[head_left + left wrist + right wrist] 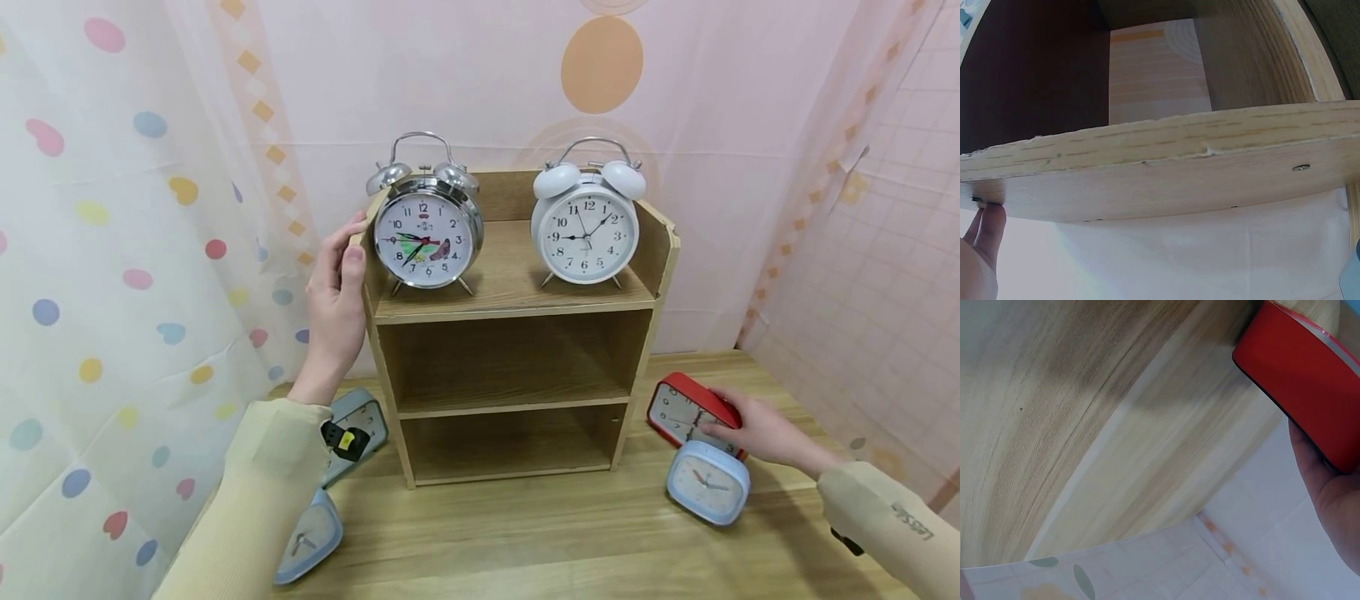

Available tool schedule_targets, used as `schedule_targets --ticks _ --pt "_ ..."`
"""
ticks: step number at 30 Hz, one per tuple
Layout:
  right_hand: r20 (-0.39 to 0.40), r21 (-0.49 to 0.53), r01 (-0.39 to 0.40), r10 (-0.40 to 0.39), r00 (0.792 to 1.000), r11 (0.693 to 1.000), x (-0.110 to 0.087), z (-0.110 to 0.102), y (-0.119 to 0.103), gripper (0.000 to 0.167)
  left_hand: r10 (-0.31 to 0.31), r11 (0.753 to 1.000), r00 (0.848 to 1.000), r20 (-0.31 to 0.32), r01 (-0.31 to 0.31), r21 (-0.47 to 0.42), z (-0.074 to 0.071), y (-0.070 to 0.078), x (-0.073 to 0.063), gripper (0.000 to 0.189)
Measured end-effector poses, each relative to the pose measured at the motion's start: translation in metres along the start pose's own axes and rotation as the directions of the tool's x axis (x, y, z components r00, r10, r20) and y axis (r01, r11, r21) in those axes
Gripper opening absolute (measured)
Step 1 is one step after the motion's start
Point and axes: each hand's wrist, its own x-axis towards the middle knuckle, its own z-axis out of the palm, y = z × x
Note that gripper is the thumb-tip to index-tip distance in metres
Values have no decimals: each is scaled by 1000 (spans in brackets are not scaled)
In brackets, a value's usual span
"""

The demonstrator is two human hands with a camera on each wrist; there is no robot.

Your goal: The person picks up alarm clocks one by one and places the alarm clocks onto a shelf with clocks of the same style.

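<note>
Cream sleeves (240, 508) cover both forearms, nearest the camera, the left bearing a black wrist device (347, 441). Partly hidden behind the left sleeve lies a pale-blue rounded clock (310, 540) on the wood-grain worktop (517, 533).

To the right, a pale-blue rounded-square clock (708, 483) lies face up, in front of a red rectangular clock (684, 412). Right grip (753, 429) is clamped on the red clock's right end, thumb over the face. The right wrist view adds its smooth red side and a finger underneath, unseen from the head; whether the clock is clear of the worktop cannot be told.

A grey-green clock (363, 421) sits left of a three-tier wooden shelf (517, 312). Left grip (337, 292) rests on the shelf's left panel, fingers fairly straight. Only the left wrist view shows a metal fitting (1301, 167) and the chipped front edge.

On the top tier stand a silver twin-bell clock (426, 237) and a white twin-bell clock (587, 233); behind hangs a patterned curtain (450, 75).
</note>
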Motion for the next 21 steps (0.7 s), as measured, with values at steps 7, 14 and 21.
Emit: schedule_targets --ticks 7,14,21 --pt "-2 1 -2 2 1000 1000 0 1 1 69 6 1000 1000 1 -6 -12 0 1 0 39" --pt "-6 3 9 -9 1000 1000 1 2 3 64 4 1000 1000 0 -4 -9 0 0 0 39" --pt "-4 15 20 -20 1000 1000 2 1 2 59 0 1000 1000 3 0 -5 0 1 0 39"
